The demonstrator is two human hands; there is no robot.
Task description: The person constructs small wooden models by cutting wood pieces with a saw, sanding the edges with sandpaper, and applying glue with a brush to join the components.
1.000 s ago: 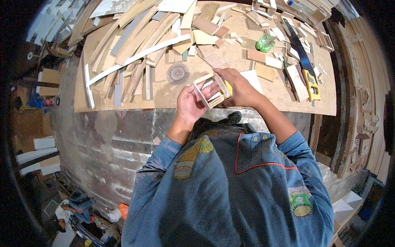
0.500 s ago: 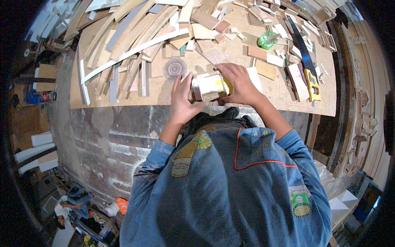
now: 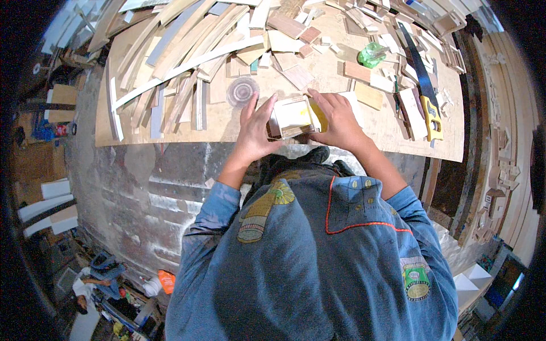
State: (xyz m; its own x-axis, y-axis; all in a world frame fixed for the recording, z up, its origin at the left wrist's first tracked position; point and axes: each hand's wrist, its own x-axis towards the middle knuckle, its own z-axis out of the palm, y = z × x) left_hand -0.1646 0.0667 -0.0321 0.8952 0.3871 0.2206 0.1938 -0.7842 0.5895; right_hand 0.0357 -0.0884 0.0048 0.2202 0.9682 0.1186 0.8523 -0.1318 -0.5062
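Head view: a broad plywood tabletop [image 3: 446,139] spans the upper part of the scene. Below it comes the wearer's blue long-sleeved top [image 3: 296,250], with red piping and printed patches. Long wooden strips [image 3: 196,34] lie heaped at the table's far left, and a narrow white strip [image 3: 187,65] crosses over them at a slant. To the right, a handsaw [image 3: 424,79] with a dark blade lies with its yellow handle toward the near edge.

Both hands are at the table's near edge, at its middle. The right hand [image 3: 340,118] has its fingers over the far side of a small wooden frame [image 3: 294,116] and its thumb by the near side, gripping the right end. The left hand [image 3: 256,125] curves widely around the left end, thumb and fingers well apart; whether it presses on the wood I cannot tell. White and yellow show within the frame. Crumpled green plastic [image 3: 371,55] sits beyond the right hand, and a clear round disc [image 3: 242,92] lies just beyond the left.
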